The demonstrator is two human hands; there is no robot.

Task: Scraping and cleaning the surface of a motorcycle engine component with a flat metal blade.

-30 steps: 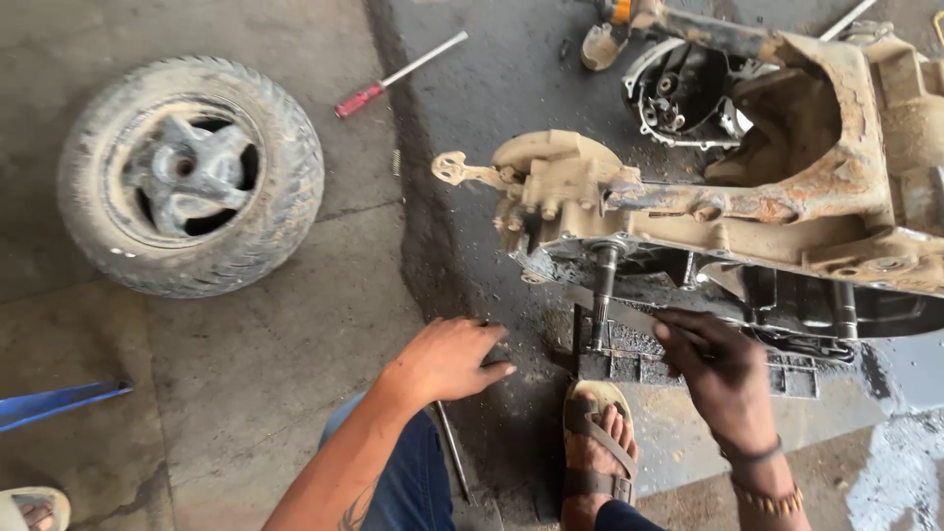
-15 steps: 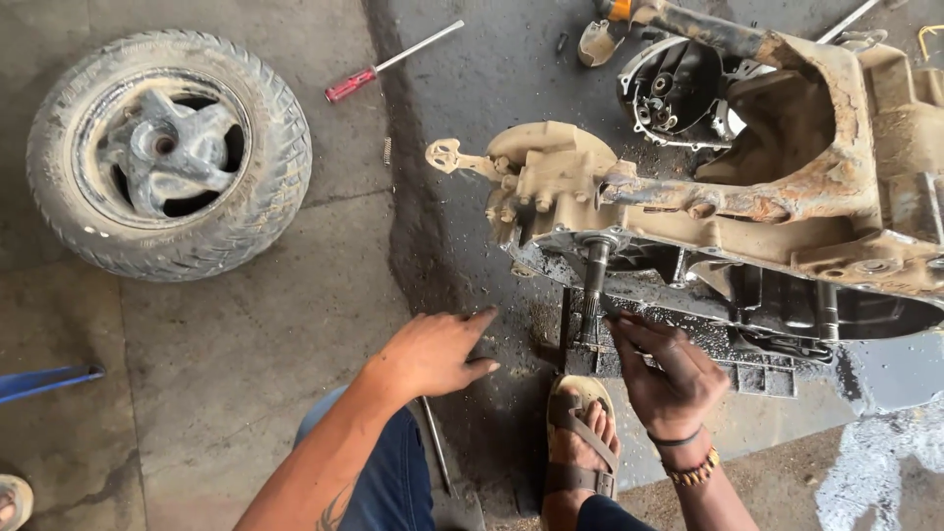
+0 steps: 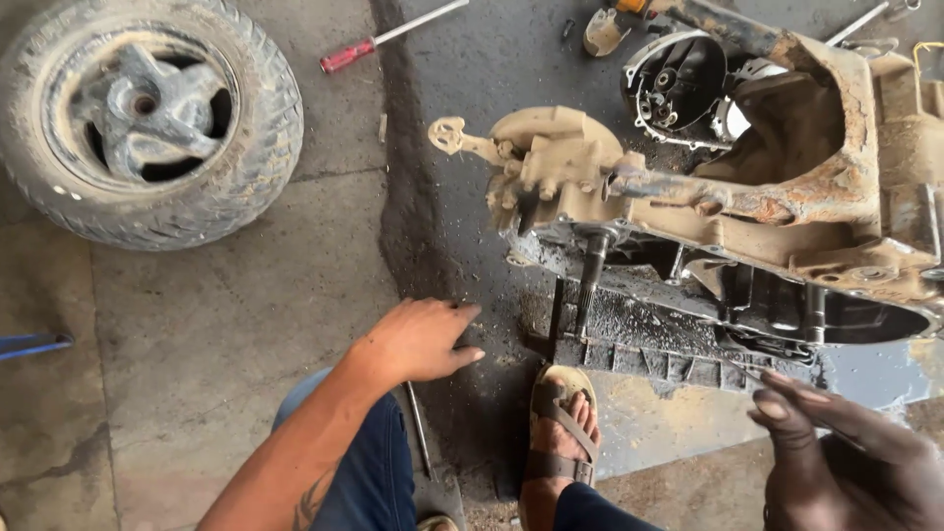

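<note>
Rust and dried mud coat the lumpy engine casing (image 3: 747,206) lying on the oil-blackened concrete floor (image 3: 246,324). Left hand (image 3: 418,341) rests just before it, fingers loosely spread, empty. Right hand (image 3: 846,452), greasy, hangs half-curled, holding nothing. Knobbly rubber tyre (image 3: 147,118) sits well apart.

A mud-caked, rusty scooter engine casing (image 3: 708,206) lies on its side on oily concrete.

Bare concrete floor (image 3: 226,354) lies open across the centre left of the frame, between the tyre (image 3: 147,118) at upper left and the left hand (image 3: 418,342). The muddy engine block (image 3: 728,206) fills the right half, and a sandalled foot (image 3: 559,438) blocks the bottom centre. A screwdriver (image 3: 388,37) lies at top centre.
</note>
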